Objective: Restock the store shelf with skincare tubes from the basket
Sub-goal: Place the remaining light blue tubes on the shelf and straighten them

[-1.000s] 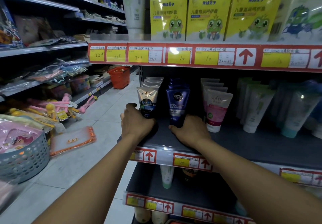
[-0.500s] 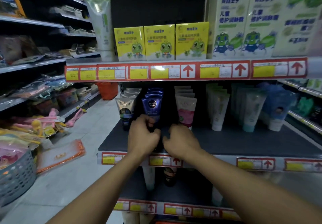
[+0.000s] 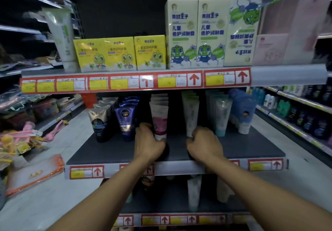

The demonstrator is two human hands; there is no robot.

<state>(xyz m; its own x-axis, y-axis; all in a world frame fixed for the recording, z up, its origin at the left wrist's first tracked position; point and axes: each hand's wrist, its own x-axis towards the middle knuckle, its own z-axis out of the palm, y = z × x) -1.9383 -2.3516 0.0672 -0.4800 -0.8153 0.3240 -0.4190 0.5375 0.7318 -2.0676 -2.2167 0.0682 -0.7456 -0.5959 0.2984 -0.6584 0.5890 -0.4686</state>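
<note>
Pink tube [image 3: 159, 123] at frame centre, upright on shelf [image 3: 111, 151]; left hand [image 3: 148, 141] curled against its base, right hand [image 3: 203, 143] loosely closed, empty, beside white tube [image 3: 190, 121]. Best nudged gently, cap flat

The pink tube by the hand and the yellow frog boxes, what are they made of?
The pink tube looks like soft, slightly glossy plastic: flat crimped top, faint sheen. The yellow frog boxes look like printed cardboard: sharp straight edges and flat faces. The picture is blurry, so neither is certain.
</note>
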